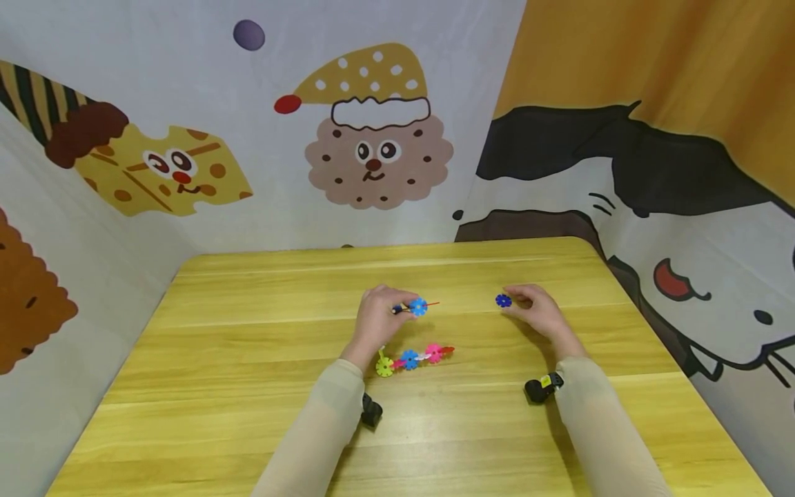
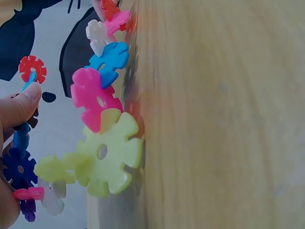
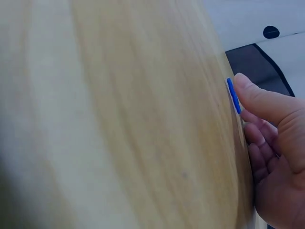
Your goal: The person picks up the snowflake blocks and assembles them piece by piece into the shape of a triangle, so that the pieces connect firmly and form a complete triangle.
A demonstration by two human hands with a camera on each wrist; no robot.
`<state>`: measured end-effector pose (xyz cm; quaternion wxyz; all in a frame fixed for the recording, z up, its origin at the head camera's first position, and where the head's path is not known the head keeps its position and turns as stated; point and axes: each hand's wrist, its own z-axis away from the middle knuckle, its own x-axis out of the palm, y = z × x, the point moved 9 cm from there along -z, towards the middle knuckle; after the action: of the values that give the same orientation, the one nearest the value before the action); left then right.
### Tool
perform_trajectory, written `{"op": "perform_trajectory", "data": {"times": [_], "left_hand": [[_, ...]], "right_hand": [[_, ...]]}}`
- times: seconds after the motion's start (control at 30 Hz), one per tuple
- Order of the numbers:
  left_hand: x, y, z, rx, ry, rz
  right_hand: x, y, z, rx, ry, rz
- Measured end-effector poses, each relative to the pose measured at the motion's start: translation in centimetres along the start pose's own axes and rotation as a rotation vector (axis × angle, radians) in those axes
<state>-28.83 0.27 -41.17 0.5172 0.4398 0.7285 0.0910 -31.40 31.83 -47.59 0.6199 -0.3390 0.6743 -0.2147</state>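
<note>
My left hand [image 1: 379,317] pinches a chain of interlocking flower-shaped discs between thumb and fingers. A light blue disc [image 1: 419,307] and a red disc [image 2: 32,69] stick out past the thumb; dark blue, pink and white discs hang at the palm side in the left wrist view, partly hidden by the hand. To the right, my right hand [image 1: 539,312] pinches a single dark blue disc [image 1: 504,301] by its edge, seen edge-on in the right wrist view. The two hands are apart, both over the far half of the table.
Between the forearms, a second joined chain of discs lies on the wooden table [image 1: 248,386]: yellow discs [image 1: 385,366], a blue disc [image 1: 409,359], a pink disc [image 1: 434,353], with white and red ones. A cartoon-printed curtain [image 1: 248,90] hangs behind the table's far edge.
</note>
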Motion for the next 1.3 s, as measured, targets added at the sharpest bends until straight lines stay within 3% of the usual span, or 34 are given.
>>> {"op": "perform_trajectory", "data": {"times": [0.7, 1.0, 1.3], "left_hand": [[0.0, 0.0, 0.1, 0.03, 0.02, -0.01], [-0.1, -0.1, 0.1, 0.021, 0.01, 0.002], [0.0, -0.1, 0.0, 0.022, 0.009, -0.002]], "right_hand": [[0.8, 0.8, -0.5, 0.038, -0.034, 0.066], [0.7, 0.0, -0.3, 0.001, 0.008, 0.021], [2.1, -1.8, 0.3, 0.021, -0.024, -0.048]]}}
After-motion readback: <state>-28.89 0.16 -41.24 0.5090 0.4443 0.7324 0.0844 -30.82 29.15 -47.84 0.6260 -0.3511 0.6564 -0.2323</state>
